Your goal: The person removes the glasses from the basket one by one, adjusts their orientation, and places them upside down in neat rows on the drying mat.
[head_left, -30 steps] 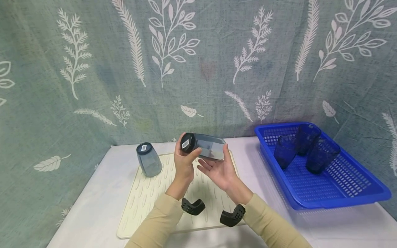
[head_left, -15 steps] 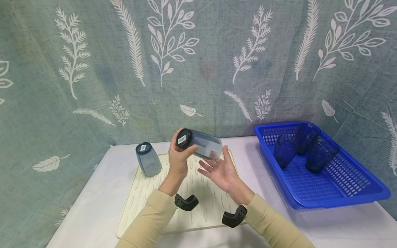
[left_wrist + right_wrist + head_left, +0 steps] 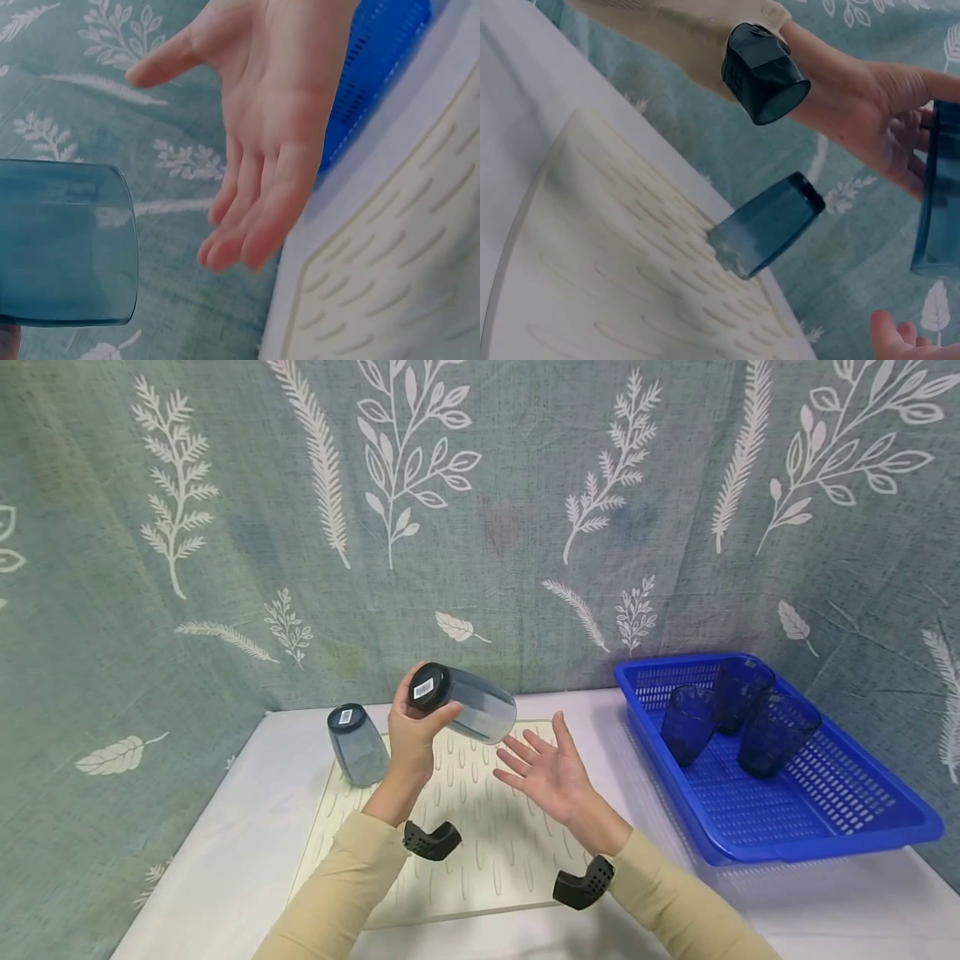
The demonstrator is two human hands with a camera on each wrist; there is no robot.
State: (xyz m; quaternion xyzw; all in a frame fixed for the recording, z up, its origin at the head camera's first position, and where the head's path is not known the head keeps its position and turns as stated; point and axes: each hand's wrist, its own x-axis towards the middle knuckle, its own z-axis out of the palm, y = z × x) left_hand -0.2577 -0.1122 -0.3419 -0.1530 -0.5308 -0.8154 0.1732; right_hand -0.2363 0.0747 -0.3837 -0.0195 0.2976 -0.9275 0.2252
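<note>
My left hand (image 3: 412,735) grips a blue-tinted drinking glass (image 3: 480,703) near its dark base, which bears a barcode sticker. The glass is tilted almost on its side above the cream draining mat (image 3: 465,877), rim toward the right. Just right of that rim, my right hand (image 3: 551,777) is spread palm up, apart from the glass; the left wrist view shows the gap between glass (image 3: 67,240) and right hand (image 3: 266,127). A second glass (image 3: 362,752) stands upside down at the mat's back left corner, also visible in the right wrist view as a glass (image 3: 769,225).
A blue plastic basket (image 3: 675,802) stands at the right with 3 dark blue-looking glasses (image 3: 776,739) inside. White cloth (image 3: 225,827) covers the table. A leaf-patterned curtain (image 3: 495,568) hangs behind. Each wrist wears a black camera mount (image 3: 433,841).
My left hand has carried the glass leftward and slightly up, away from the right hand. My right hand has let go of the rim end and shifted slightly right.
</note>
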